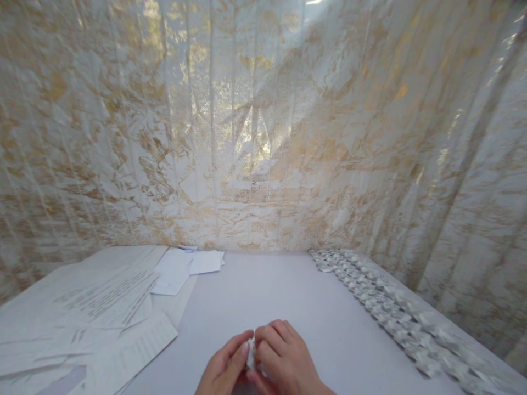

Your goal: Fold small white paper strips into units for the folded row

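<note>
One small white piece, apparently paper (251,357), mostly hidden by fingers; location: between the two hands, low in my head view, above the near part of the table; its exact shape I cannot make out. Left hand (225,365): thumb and fingers pinching the piece from its left side; right hand (285,356): fingers curled and closed on the opposite side, their tips partly out of my sight.

Step in hand, by my judgement: close two-handed finger work on the piece, perhaps a fold or a press; how far along, I cannot tell; the next move, I judge, calls for a steady pinch from one hand and light, exact pressure from the other, without crushing the paper.

Beneath: one smooth, pale lilac-white tabletop (263,291); to the right, long rows of small folded white-and-grey pieces (381,304), set close together along that edge, well apart from the hands; to the left, loose white printed sheets (101,302), overlapping; beside their far end, plain white paper rectangles (171,274), also overlapping; behind all, one shiny white curtain patterned in gold (263,109).
</note>
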Available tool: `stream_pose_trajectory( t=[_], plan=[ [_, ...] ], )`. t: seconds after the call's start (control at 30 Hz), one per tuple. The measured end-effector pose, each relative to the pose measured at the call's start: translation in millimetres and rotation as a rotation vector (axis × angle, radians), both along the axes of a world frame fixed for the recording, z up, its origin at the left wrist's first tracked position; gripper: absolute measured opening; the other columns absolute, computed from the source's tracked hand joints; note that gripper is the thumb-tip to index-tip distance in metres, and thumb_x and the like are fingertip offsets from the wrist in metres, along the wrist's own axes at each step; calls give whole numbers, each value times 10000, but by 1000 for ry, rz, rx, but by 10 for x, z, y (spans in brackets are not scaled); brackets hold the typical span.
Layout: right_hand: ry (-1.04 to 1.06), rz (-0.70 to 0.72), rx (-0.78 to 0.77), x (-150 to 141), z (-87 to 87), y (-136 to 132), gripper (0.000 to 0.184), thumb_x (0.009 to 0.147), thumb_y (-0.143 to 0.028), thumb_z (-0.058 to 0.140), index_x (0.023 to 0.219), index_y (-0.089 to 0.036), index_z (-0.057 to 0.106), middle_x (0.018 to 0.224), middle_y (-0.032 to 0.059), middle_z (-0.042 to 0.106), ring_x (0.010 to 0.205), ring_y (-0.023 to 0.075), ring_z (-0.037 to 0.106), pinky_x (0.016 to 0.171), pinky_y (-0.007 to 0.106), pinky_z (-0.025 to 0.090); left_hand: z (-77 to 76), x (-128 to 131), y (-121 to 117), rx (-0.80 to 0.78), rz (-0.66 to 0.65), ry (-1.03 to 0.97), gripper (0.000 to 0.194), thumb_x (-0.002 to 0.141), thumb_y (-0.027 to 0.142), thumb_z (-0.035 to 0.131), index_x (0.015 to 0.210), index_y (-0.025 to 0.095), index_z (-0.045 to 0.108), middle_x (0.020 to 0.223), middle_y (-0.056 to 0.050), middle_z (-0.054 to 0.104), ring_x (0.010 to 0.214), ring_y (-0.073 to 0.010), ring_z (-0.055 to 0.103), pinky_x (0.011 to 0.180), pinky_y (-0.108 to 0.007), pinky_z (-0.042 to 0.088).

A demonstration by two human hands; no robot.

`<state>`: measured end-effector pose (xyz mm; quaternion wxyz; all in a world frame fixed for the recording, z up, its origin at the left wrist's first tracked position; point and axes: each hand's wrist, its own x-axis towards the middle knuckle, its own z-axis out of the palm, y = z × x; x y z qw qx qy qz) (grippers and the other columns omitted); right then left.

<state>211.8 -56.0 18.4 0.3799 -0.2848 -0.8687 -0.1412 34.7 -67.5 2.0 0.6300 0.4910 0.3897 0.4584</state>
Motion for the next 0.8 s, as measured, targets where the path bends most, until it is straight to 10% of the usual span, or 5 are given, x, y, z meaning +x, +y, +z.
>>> stream_pose_trajectory(
  t=[0.4,0.63,0.8],
  plan=[
    [437,282,-657,103,56,-11,447,712,11,495,1026,-239,692,1101,67,599,1070,229,573,949,394,463,96,-44,239,-115,-181,13,648,602,770,796,746,166,610,619,-79,732,599,-200,687,559,-266,465],
    [502,252,-825,77,27,11,79,848,-219,646,831,-209,722,795,34,647,760,200,583,717,323,444,13,-59,309,-114,-167,68,676,586,803,772,718,146,679,611,-103,758,517,-180,675,468,-237,418],
    [629,184,-936,76,21,23,369,859,-523,721,699,-192,698,684,15,601,667,175,510,643,305,381,-11,-51,302,-116,-243,32,620,609,738,814,752,149,682,650,-113,778,552,-179,695,523,-242,452]
  ],
)
